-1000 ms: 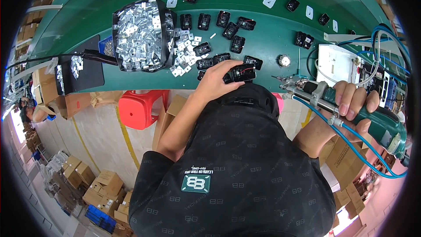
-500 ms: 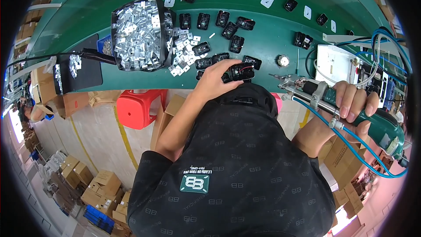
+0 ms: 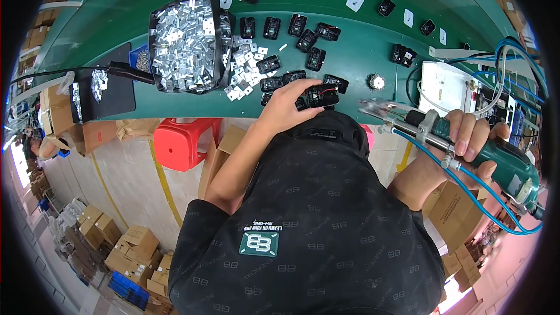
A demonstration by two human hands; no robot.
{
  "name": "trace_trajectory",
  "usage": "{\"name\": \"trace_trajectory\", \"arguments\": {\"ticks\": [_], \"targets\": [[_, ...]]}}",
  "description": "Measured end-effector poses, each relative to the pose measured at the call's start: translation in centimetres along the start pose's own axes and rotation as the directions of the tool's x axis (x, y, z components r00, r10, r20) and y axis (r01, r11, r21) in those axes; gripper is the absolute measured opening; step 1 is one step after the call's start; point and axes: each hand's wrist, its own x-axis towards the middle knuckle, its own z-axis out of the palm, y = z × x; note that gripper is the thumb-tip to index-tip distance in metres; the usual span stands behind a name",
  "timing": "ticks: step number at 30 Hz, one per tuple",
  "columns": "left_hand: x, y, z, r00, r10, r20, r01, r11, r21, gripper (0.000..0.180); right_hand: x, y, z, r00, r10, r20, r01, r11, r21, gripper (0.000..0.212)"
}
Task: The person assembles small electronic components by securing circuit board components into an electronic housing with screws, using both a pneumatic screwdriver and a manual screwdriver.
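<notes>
Near the bench's front edge, my left hand (image 3: 287, 106) is closed round a small black plastic housing (image 3: 322, 95) with a red wire showing along its top. Over at the right, my right hand (image 3: 465, 143) grips a green power screwdriver (image 3: 503, 166) with a blue air hose (image 3: 471, 199) running beneath it. The screwdriver's metal nose (image 3: 373, 108) points left toward the housing, apart from it, and its tip is blurred. Several similar black housings (image 3: 306, 40) lie on the bench just beyond my left hand.
A black box (image 3: 224, 49) heaped with metal plates stands left on the green bench (image 3: 356, 41), loose plates (image 3: 244, 76) beside it. A round dish of screws (image 3: 376, 81) sits right of centre. A white control box (image 3: 446, 90) stands farther right. A red stool (image 3: 178, 146) is below.
The screwdriver's nose has shifted slightly right, and its tip is now smeared by motion. My left hand and the housing stay where they were.
</notes>
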Motion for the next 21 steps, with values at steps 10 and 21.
{"name": "trace_trajectory", "arguments": {"ticks": [10, 21], "targets": [[-0.4, -0.1, -0.2, 1.000, -0.029, -0.005, 0.029, 1.000, 0.003, 0.052, -0.1, 0.4, -0.1, 1.000, -0.013, -0.012, 0.013, 1.000, 0.013, 0.058], [2.0, -6.0, -0.5, 0.987, -0.007, -0.160, 0.053, 0.956, 0.287, 0.049, -0.8, 0.0, -1.0, 1.000, 0.021, -0.021, -0.023, 0.996, -0.090, 0.058]]}}
